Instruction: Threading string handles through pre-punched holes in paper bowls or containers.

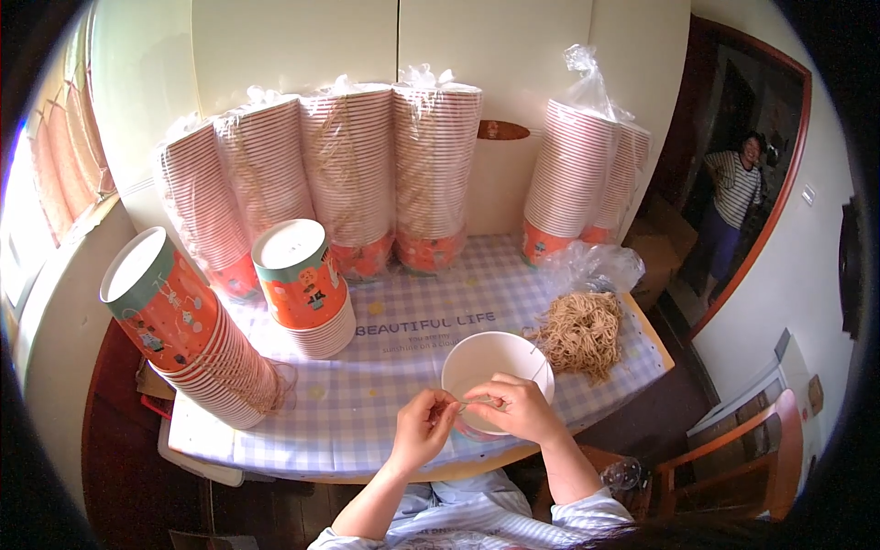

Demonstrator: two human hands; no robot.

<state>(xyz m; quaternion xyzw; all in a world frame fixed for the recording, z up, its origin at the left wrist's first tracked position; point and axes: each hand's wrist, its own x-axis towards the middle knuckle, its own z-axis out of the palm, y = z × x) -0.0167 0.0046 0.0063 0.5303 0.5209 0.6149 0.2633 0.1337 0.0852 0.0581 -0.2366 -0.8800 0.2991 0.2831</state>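
A white-lined paper bucket [478, 356] stands mouth up at the table's near edge, in front of me. Over its near rim, my left hand [427, 427] and my right hand [519, 405] meet, both with fingers pinched. Between their fingertips is a thin cord, mostly covered by the fingers. A short thin strand shows against the bucket's inner wall on the right. Just right of the bucket lies a heap of tan cords [583, 335], with a crumpled clear plastic bag [596, 268] behind it.
On the left, a tilted stack of orange buckets [174, 316] carries tan cords; a shorter stack [307, 284] stands beside it. Bagged bucket stacks [348, 165] line the back of the checked tablecloth [412, 367]. A wooden chair [733, 449] is at right; a person [733, 197] stands in the doorway.
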